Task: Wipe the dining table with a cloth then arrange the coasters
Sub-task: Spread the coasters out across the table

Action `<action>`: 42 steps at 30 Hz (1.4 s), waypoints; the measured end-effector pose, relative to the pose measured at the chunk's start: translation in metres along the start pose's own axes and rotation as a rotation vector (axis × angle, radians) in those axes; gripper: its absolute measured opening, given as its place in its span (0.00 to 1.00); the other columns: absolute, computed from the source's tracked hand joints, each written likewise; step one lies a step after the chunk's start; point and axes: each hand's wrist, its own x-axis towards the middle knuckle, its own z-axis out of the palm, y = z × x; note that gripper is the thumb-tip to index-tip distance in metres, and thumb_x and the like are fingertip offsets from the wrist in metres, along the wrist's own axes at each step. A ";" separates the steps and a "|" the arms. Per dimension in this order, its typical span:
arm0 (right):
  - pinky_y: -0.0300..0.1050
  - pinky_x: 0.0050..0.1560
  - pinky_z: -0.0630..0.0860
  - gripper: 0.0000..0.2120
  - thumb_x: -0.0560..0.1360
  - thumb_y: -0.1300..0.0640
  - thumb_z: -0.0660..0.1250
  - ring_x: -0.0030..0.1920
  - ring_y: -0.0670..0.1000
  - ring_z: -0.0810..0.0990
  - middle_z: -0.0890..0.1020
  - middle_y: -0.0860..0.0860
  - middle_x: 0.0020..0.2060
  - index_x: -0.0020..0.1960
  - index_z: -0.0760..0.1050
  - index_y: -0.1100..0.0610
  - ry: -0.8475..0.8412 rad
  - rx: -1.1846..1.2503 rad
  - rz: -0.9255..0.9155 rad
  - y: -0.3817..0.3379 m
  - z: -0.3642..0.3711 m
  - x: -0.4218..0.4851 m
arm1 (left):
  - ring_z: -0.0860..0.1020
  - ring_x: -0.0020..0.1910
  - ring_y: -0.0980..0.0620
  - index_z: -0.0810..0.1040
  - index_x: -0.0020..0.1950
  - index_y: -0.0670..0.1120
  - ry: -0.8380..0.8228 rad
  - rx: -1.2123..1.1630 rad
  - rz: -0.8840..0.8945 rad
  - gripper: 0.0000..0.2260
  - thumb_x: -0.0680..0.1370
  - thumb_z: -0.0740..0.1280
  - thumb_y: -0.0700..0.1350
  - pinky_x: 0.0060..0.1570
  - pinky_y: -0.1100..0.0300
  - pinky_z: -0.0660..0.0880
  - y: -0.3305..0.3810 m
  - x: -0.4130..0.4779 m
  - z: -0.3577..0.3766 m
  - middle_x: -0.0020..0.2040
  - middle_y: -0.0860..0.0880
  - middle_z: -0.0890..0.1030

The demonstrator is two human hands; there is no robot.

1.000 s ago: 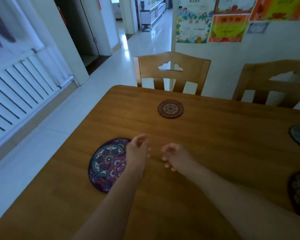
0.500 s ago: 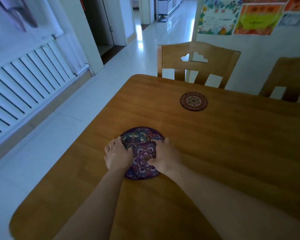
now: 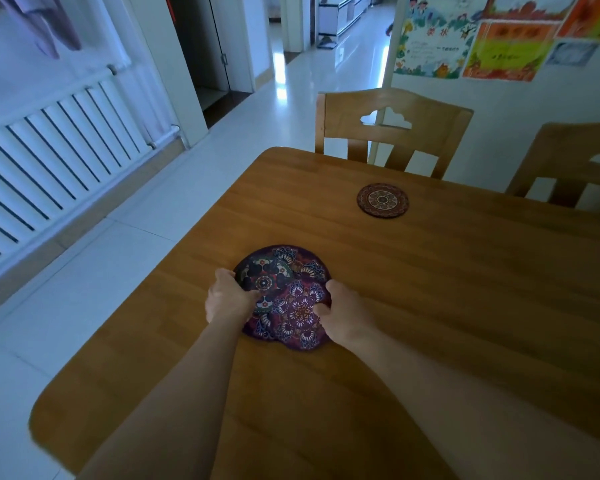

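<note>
An overlapping pile of round purple flower-patterned coasters (image 3: 288,292) lies flat near the left edge of the brown wooden tabletop (image 3: 465,306). The left hand (image 3: 227,301) grips its left rim with curled fingers, and the right hand (image 3: 343,313) clamps its right rim, thumb on top, both forearms reaching in from the near edge. Well apart, a small round reddish-brown patterned coaster (image 3: 382,199) sits near the far edge, before a wooden chair (image 3: 392,133), with a white slatted radiator (image 3: 49,150) along the wall beyond the left edge.
</note>
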 end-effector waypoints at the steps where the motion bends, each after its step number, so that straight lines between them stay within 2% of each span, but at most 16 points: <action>1: 0.48 0.48 0.81 0.10 0.80 0.54 0.63 0.52 0.54 0.80 0.78 0.52 0.54 0.61 0.70 0.54 0.002 0.119 0.021 0.003 0.000 -0.004 | 0.75 0.58 0.42 0.70 0.62 0.46 0.047 -0.024 0.024 0.20 0.74 0.73 0.48 0.51 0.51 0.72 -0.002 -0.002 0.000 0.61 0.42 0.75; 3: 0.40 0.37 0.81 0.04 0.81 0.56 0.62 0.49 0.53 0.81 0.77 0.51 0.51 0.55 0.70 0.54 -0.005 0.297 0.082 0.009 -0.004 -0.019 | 0.75 0.54 0.44 0.72 0.55 0.47 0.138 -0.109 0.087 0.10 0.77 0.70 0.46 0.49 0.54 0.70 -0.003 -0.011 -0.001 0.59 0.43 0.75; 5: 0.34 0.29 0.76 0.03 0.82 0.57 0.60 0.46 0.53 0.82 0.78 0.53 0.53 0.54 0.71 0.55 -0.011 0.367 0.140 0.015 -0.010 -0.035 | 0.77 0.47 0.47 0.74 0.54 0.46 0.141 -0.273 0.090 0.07 0.78 0.69 0.43 0.47 0.54 0.76 -0.006 -0.021 -0.004 0.56 0.45 0.78; 7: 0.33 0.26 0.74 0.09 0.83 0.58 0.58 0.41 0.51 0.82 0.78 0.56 0.56 0.60 0.72 0.59 -0.007 0.413 0.196 0.024 -0.013 -0.051 | 0.80 0.44 0.47 0.76 0.57 0.44 0.059 -0.449 -0.002 0.10 0.76 0.71 0.42 0.42 0.52 0.81 -0.014 -0.033 -0.011 0.54 0.45 0.79; 9: 0.32 0.23 0.70 0.13 0.83 0.58 0.58 0.33 0.49 0.79 0.78 0.57 0.55 0.65 0.71 0.60 -0.002 0.441 0.242 0.029 -0.017 -0.070 | 0.80 0.45 0.45 0.77 0.58 0.42 -0.061 -0.534 -0.094 0.13 0.75 0.73 0.40 0.35 0.54 0.80 -0.027 -0.047 -0.017 0.53 0.43 0.79; 13: 0.32 0.20 0.68 0.09 0.82 0.60 0.59 0.31 0.49 0.76 0.78 0.55 0.46 0.61 0.72 0.61 0.007 0.503 0.270 0.039 -0.020 -0.108 | 0.80 0.42 0.44 0.78 0.55 0.40 -0.209 -0.499 -0.121 0.11 0.75 0.73 0.39 0.30 0.57 0.74 -0.063 -0.085 -0.025 0.50 0.39 0.81; 16: 0.32 0.21 0.67 0.06 0.82 0.59 0.59 0.31 0.49 0.76 0.78 0.54 0.46 0.58 0.72 0.58 0.008 0.514 0.267 0.041 -0.020 -0.134 | 0.79 0.44 0.45 0.78 0.53 0.42 -0.216 -0.422 -0.106 0.08 0.76 0.72 0.39 0.31 0.58 0.74 -0.087 -0.111 -0.029 0.50 0.42 0.80; 19: 0.31 0.20 0.66 0.04 0.82 0.61 0.59 0.31 0.49 0.74 0.77 0.53 0.43 0.55 0.71 0.58 0.009 0.543 0.247 0.042 -0.018 -0.156 | 0.79 0.42 0.46 0.79 0.55 0.42 -0.173 -0.319 -0.095 0.09 0.76 0.72 0.41 0.33 0.57 0.76 -0.106 -0.125 -0.030 0.48 0.43 0.80; 23: 0.32 0.19 0.65 0.05 0.82 0.61 0.59 0.30 0.48 0.74 0.76 0.52 0.40 0.55 0.73 0.57 -0.003 0.539 0.247 0.046 -0.013 -0.175 | 0.80 0.47 0.44 0.80 0.57 0.43 -0.121 -0.191 -0.040 0.11 0.76 0.72 0.43 0.45 0.48 0.81 -0.123 -0.131 -0.034 0.49 0.45 0.80; 26: 0.30 0.19 0.65 0.05 0.82 0.60 0.59 0.31 0.47 0.73 0.77 0.52 0.43 0.55 0.72 0.56 -0.023 0.544 0.261 0.050 -0.009 -0.186 | 0.80 0.48 0.43 0.80 0.59 0.43 -0.099 -0.141 -0.018 0.12 0.77 0.71 0.44 0.48 0.47 0.81 -0.128 -0.134 -0.036 0.49 0.46 0.80; 29: 0.30 0.20 0.66 0.04 0.82 0.59 0.59 0.32 0.48 0.74 0.77 0.51 0.43 0.55 0.72 0.56 -0.023 0.534 0.268 0.055 -0.006 -0.194 | 0.80 0.50 0.44 0.78 0.62 0.44 -0.097 -0.077 -0.009 0.14 0.77 0.70 0.45 0.49 0.48 0.81 -0.132 -0.138 -0.035 0.54 0.44 0.81; 31: 0.30 0.20 0.66 0.06 0.82 0.60 0.59 0.32 0.47 0.74 0.77 0.51 0.44 0.57 0.73 0.57 -0.002 0.542 0.272 0.059 -0.006 -0.199 | 0.77 0.56 0.43 0.76 0.64 0.46 -0.069 0.015 0.023 0.18 0.76 0.70 0.49 0.55 0.48 0.77 -0.133 -0.143 -0.035 0.59 0.44 0.80; 33: 0.29 0.20 0.66 0.10 0.83 0.60 0.59 0.33 0.48 0.74 0.78 0.54 0.50 0.62 0.72 0.59 0.027 0.557 0.281 0.063 -0.008 -0.205 | 0.72 0.63 0.42 0.73 0.67 0.47 -0.019 0.085 0.053 0.22 0.75 0.70 0.53 0.61 0.47 0.72 -0.131 -0.147 -0.034 0.63 0.44 0.76; 36: 0.29 0.20 0.66 0.15 0.83 0.60 0.57 0.35 0.47 0.75 0.76 0.55 0.55 0.68 0.69 0.58 0.097 0.574 0.339 0.080 -0.015 -0.219 | 0.73 0.62 0.43 0.72 0.68 0.47 -0.031 0.018 0.131 0.22 0.76 0.69 0.52 0.62 0.45 0.72 -0.110 -0.162 -0.026 0.63 0.44 0.75; 40: 0.29 0.20 0.66 0.17 0.83 0.60 0.57 0.35 0.47 0.75 0.76 0.55 0.59 0.71 0.67 0.57 0.159 0.563 0.424 0.118 -0.030 -0.246 | 0.77 0.55 0.47 0.74 0.66 0.46 -0.116 -0.194 0.176 0.16 0.79 0.67 0.48 0.54 0.52 0.76 -0.062 -0.195 -0.007 0.58 0.47 0.77; 42: 0.30 0.20 0.67 0.16 0.83 0.59 0.58 0.35 0.47 0.76 0.76 0.54 0.58 0.70 0.68 0.56 0.211 0.560 0.488 0.142 -0.040 -0.264 | 0.77 0.53 0.47 0.75 0.65 0.45 -0.203 -0.294 0.169 0.14 0.80 0.67 0.46 0.52 0.52 0.77 -0.042 -0.213 0.010 0.56 0.47 0.78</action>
